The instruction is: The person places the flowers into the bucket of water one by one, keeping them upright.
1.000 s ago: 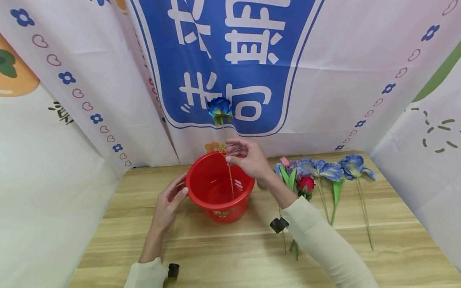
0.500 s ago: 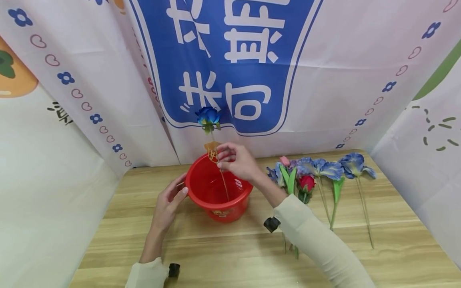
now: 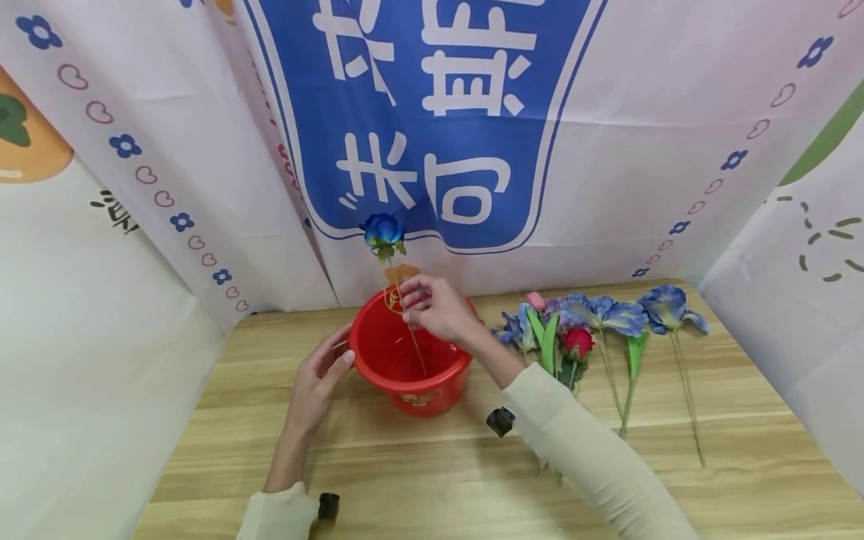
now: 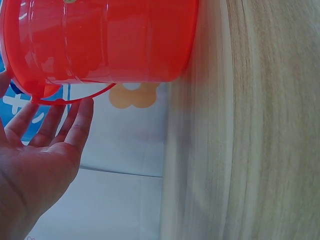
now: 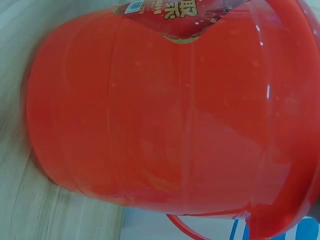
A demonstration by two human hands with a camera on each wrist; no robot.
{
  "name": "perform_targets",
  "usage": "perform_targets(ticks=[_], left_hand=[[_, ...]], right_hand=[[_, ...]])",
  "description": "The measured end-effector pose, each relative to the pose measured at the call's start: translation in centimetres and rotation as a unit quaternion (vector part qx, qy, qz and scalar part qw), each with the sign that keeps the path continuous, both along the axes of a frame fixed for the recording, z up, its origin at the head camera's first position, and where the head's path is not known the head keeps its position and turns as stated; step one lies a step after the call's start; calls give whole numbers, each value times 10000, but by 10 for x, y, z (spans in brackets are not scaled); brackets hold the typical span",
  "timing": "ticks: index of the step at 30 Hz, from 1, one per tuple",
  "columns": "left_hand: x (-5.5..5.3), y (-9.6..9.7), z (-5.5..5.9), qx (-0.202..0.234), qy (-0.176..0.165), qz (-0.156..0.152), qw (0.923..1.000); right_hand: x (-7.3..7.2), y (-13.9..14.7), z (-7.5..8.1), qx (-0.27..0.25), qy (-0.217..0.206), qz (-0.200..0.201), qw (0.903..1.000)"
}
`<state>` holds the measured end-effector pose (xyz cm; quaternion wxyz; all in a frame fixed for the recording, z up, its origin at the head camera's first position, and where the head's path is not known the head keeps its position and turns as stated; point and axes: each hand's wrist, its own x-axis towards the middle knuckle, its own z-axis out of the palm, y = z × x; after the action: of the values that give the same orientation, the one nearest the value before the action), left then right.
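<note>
My left hand (image 3: 317,386) holds the left side of a red plastic bucket (image 3: 424,401), thumb at the rim. In the left wrist view, the fingers (image 4: 75,127) reach behind the rim against the bucket's thin handle (image 4: 97,92). The right hand (image 3: 439,309) pinches the thin stem of a blue artificial rose (image 3: 382,232) over the bucket's opening. The rose's bloom stands above the far rim, and its stem slants down inside toward the bottom. The right wrist view is filled by the bucket's side with its gold-lettered label (image 5: 180,15).
Several artificial flowers lie at the right of the wooden table (image 3: 405,480): a red rose (image 3: 579,342), a pink tulip (image 3: 536,301) and blue irises (image 3: 664,306). A printed cloth (image 3: 607,187) hangs right behind the table.
My right hand has moved left and slightly down with the blue rose, whose bloom is lower and farther left. The left hand has stayed on the bucket.
</note>
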<state>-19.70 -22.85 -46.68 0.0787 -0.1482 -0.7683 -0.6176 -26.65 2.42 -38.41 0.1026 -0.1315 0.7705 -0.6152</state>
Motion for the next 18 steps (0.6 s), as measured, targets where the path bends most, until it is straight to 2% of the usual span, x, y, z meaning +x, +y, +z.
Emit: perform_targets(ticks=[8,18], left_hand=[[-1,1,0,-17,3,53,10000],[0,1,0,-44,-2,48,10000]], right_hand=[[0,-4,-1,401,-269,-138,9987],[-3,-7,-2,860,-579,-107,9946]])
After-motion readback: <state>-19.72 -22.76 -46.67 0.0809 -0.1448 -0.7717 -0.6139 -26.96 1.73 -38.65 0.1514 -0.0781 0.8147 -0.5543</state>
